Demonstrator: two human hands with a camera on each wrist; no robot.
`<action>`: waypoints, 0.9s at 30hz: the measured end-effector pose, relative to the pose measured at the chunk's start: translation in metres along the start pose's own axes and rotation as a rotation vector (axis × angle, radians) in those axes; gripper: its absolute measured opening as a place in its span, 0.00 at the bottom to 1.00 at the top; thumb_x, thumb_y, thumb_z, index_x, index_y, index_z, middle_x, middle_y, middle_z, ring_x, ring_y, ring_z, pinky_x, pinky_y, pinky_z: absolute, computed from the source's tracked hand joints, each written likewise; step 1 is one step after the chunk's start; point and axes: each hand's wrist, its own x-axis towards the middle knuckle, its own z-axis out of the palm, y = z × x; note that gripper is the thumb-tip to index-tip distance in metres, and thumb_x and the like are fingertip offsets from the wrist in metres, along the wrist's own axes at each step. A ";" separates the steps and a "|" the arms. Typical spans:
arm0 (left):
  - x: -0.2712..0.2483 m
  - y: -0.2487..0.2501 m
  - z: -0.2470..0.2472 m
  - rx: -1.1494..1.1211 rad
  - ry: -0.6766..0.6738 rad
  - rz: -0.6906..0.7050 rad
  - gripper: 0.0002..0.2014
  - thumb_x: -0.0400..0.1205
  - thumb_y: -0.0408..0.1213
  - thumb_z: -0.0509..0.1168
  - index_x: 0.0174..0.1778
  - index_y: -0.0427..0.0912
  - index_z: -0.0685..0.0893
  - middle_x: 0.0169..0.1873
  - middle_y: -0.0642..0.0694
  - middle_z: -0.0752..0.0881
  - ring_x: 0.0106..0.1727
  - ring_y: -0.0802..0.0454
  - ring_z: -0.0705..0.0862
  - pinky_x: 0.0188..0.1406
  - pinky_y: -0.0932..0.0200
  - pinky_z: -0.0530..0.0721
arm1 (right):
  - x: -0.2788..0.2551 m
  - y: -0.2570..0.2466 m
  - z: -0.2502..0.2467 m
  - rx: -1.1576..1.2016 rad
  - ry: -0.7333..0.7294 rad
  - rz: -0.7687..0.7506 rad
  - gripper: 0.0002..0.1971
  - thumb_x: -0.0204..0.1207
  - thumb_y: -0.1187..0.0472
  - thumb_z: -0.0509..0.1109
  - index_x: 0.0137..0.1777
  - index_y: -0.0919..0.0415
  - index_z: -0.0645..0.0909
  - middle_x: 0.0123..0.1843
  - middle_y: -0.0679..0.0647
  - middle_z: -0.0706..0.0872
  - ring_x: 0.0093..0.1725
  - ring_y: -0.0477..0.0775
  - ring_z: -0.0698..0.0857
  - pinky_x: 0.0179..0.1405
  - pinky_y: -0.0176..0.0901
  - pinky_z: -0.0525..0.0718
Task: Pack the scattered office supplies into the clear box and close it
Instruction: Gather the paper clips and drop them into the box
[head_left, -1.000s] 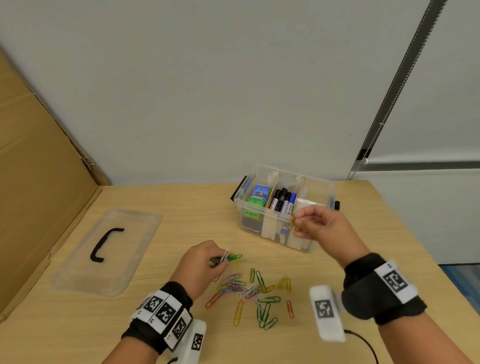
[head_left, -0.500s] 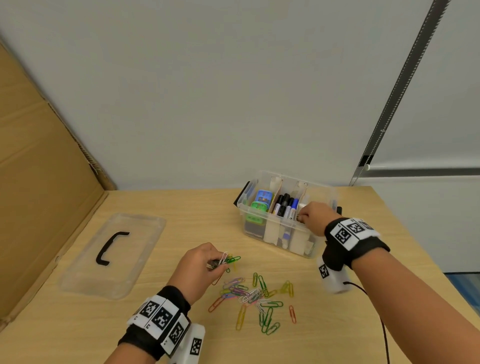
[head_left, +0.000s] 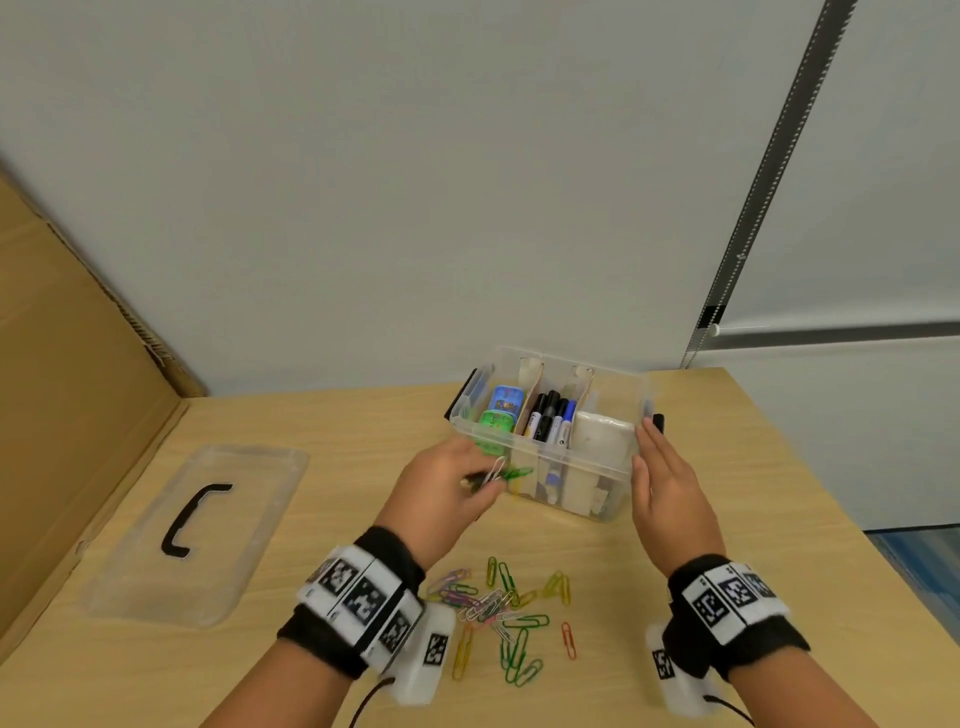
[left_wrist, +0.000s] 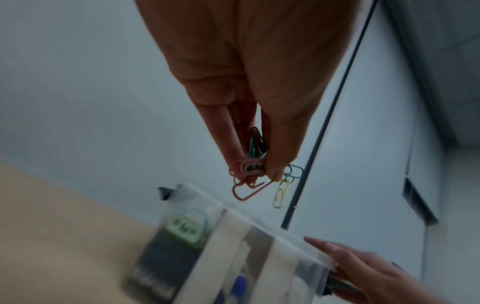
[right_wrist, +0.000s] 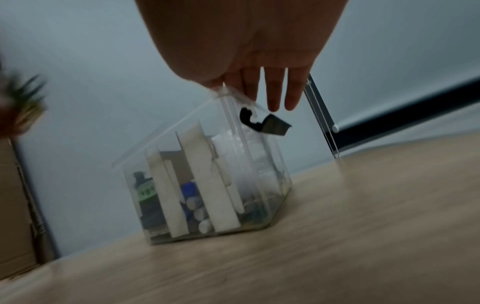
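1. Loose paper clips (head_left: 498, 618) strewn on table (head_left: 727, 519); lid (head_left: 197, 530) lying far left.
2. Clear box (head_left: 550, 467) open, holding markers (head_left: 550, 421).
3. Left hand (head_left: 441, 493) pinching clip bunch (left_wrist: 255, 164) beside box; right hand (head_left: 670, 493) flat, fingers straight against box end.

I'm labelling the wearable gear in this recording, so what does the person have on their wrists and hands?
The hands are bare. The left wrist and right wrist each carry a black fabric band fitted with white blocks printed with black square markers. A white camera unit, also marker-tagged, hangs under each wrist, trailing a thin black cable. No sleeves show.
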 end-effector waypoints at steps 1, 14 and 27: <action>0.015 0.012 0.003 0.041 -0.003 0.028 0.09 0.80 0.40 0.68 0.53 0.47 0.89 0.43 0.52 0.83 0.44 0.56 0.81 0.49 0.59 0.83 | -0.001 0.000 0.003 0.019 0.012 0.003 0.24 0.86 0.54 0.49 0.81 0.54 0.63 0.82 0.47 0.65 0.79 0.48 0.66 0.75 0.40 0.63; 0.137 0.059 0.089 0.435 -0.473 -0.043 0.07 0.81 0.31 0.62 0.44 0.34 0.85 0.42 0.36 0.86 0.48 0.38 0.85 0.50 0.49 0.83 | 0.000 -0.002 0.012 0.003 0.084 0.008 0.30 0.81 0.47 0.41 0.79 0.55 0.67 0.81 0.47 0.66 0.75 0.48 0.72 0.71 0.48 0.75; 0.062 0.033 0.033 0.043 -0.136 0.093 0.14 0.84 0.37 0.58 0.64 0.49 0.82 0.60 0.52 0.84 0.60 0.58 0.81 0.62 0.63 0.78 | -0.003 -0.013 -0.003 -0.049 0.050 0.007 0.26 0.83 0.50 0.50 0.79 0.58 0.66 0.80 0.55 0.66 0.77 0.56 0.66 0.75 0.53 0.71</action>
